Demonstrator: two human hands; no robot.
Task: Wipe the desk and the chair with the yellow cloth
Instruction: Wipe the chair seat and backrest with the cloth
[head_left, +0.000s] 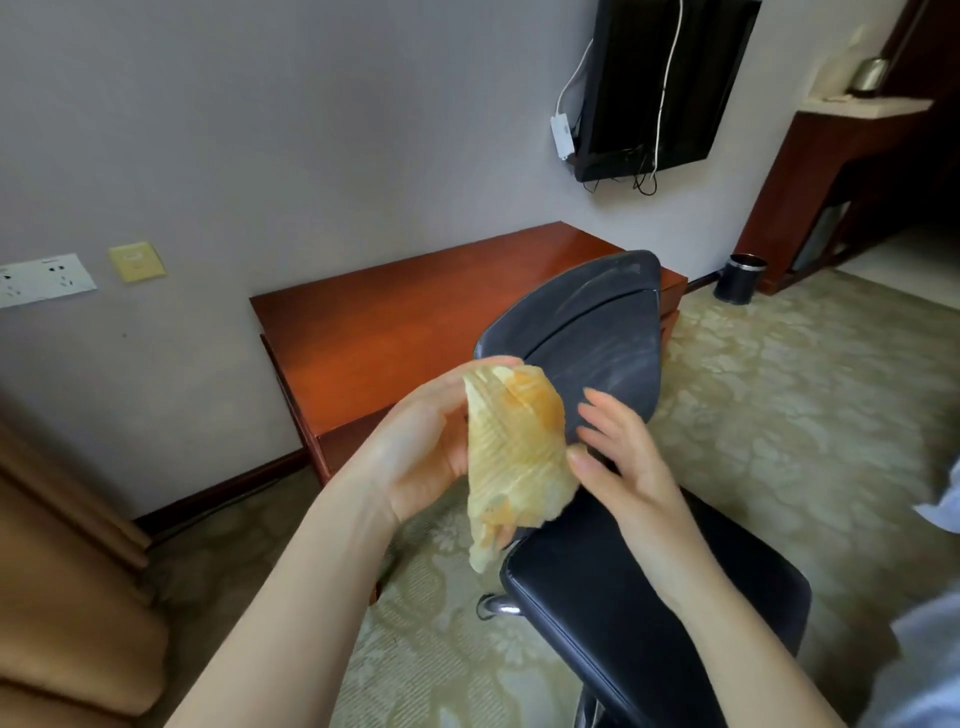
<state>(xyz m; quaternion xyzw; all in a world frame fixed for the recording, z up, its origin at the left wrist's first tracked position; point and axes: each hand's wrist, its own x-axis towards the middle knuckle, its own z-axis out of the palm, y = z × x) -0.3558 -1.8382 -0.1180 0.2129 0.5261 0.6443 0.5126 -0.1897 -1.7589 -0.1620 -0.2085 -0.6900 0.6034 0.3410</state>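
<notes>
The reddish-brown wooden worktop (415, 322) stands against the wall at mid-frame, with the black leather swivel chair (613, 332) in front of it. At centre, the left hand (426, 452) is raised palm-up, its fingers (493, 364) curled over the top edge of the crumpled yellow cloth (514, 457). The right hand (628, 473), fingers spread and straight, thumbs the cloth's right corner.

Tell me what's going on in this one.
A person, bare-handed, stands over a black chair pulled out from a wooden desk. The left grip holds a crumpled yellow cloth up in the air, fingers curled over its top edge. The right grip is beside it with fingers spread and the thumb touching the cloth's right corner. The cloth is not on the desk. It looks like the person is rearranging or folding it between wipes.
</notes>
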